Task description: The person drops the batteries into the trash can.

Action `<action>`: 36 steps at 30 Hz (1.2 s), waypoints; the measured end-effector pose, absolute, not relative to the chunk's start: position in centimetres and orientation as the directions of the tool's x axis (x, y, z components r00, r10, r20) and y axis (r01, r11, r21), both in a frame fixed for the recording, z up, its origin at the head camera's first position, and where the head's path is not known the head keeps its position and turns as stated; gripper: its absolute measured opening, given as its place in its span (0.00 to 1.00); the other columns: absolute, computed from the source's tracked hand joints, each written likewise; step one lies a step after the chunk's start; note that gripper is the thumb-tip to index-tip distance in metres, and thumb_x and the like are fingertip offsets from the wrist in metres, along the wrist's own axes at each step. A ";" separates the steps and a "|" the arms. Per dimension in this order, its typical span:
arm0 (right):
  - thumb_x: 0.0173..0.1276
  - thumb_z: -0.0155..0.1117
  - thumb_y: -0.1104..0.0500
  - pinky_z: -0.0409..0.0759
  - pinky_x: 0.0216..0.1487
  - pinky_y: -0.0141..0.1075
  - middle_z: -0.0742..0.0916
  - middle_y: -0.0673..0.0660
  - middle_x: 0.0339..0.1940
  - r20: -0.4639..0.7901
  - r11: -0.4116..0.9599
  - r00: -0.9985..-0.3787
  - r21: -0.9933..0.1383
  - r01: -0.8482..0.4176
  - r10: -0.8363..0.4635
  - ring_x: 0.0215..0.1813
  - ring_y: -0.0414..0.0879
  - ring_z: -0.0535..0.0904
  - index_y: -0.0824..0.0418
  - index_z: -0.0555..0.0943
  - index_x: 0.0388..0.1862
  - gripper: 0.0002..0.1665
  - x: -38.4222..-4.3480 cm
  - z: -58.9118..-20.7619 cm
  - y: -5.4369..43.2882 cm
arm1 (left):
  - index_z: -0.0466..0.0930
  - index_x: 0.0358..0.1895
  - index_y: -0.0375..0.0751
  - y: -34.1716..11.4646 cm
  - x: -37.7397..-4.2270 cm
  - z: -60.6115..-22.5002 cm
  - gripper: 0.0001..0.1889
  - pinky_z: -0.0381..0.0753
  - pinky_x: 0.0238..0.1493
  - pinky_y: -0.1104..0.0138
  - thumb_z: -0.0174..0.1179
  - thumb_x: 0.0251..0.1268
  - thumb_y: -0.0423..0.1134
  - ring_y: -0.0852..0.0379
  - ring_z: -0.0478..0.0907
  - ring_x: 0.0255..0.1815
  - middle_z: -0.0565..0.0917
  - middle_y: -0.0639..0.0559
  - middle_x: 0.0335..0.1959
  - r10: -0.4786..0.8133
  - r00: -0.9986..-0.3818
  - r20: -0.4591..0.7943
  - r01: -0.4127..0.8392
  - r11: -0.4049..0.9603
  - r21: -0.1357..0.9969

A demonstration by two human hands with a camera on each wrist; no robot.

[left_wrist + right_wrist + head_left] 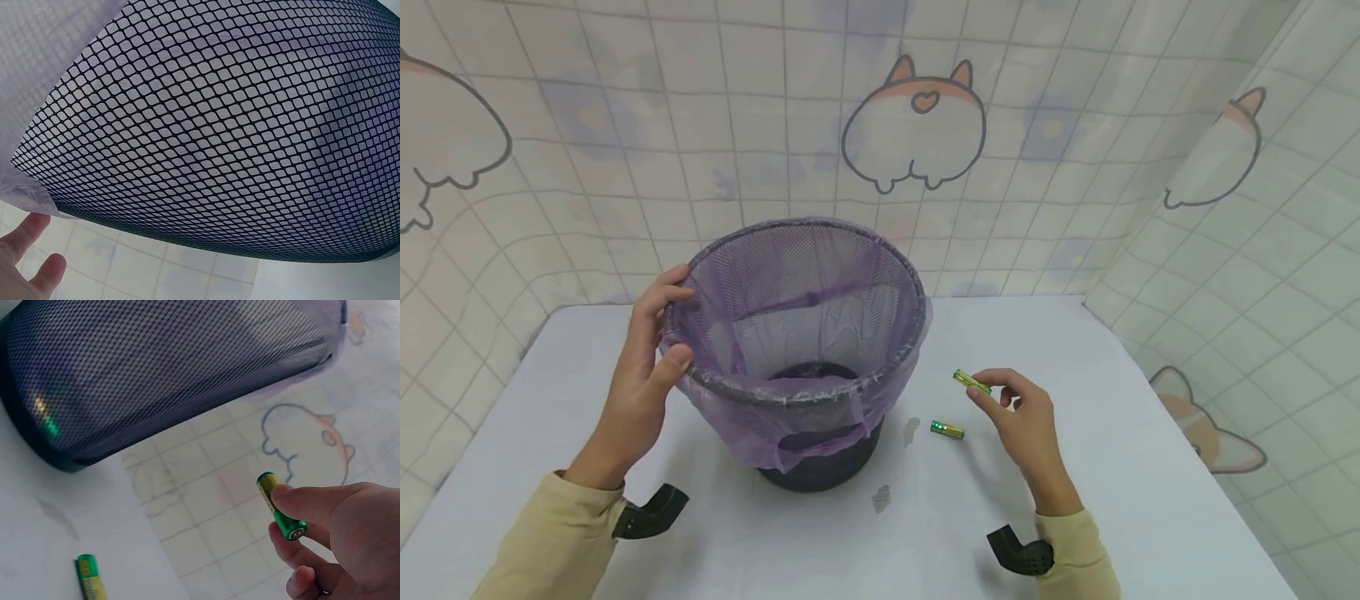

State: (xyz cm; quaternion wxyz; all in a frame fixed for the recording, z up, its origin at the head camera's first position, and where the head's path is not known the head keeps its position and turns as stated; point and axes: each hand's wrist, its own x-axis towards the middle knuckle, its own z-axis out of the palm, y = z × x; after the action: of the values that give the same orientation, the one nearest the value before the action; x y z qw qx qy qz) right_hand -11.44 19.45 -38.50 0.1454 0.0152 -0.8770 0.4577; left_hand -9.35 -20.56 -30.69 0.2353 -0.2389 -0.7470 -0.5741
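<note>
A dark mesh wastebasket with a thin purple bag folded over its rim stands on the white table, leaning slightly. My left hand grips the left side of that rim, thumb toward me. Between thumb and fingers my right hand pinches a green and gold battery, right of the basket and above the table. Below it a second such battery lies on the tabletop. Through the mesh in the right wrist view, a blurred green and gold shape shows near the basket's bottom.
The white table runs up to a grid-patterned curtain with cartoon animals at the back and sides. Two grey patches mark the tabletop near the basket. Each wrist carries a black device.
</note>
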 end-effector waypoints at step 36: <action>0.59 0.71 0.61 0.61 0.32 0.31 0.83 0.39 0.29 0.571 0.415 -0.815 -0.767 -0.489 0.095 0.32 0.39 0.67 0.54 0.86 0.41 0.10 -10.7 -28.8 16.1 | 0.60 0.67 0.33 -20.8 -9.3 -30.8 0.27 0.38 0.74 0.44 0.48 0.72 0.45 0.52 0.47 0.78 0.55 0.47 0.77 0.099 -0.773 0.626 0.630 0.223 0.744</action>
State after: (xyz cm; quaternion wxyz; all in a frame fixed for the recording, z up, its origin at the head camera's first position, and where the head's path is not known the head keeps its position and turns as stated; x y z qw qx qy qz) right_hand -10.66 16.10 -28.84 0.2776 0.1240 -0.7942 0.5262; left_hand -9.32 -20.79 -30.77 0.2315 -0.2443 -0.7470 -0.5734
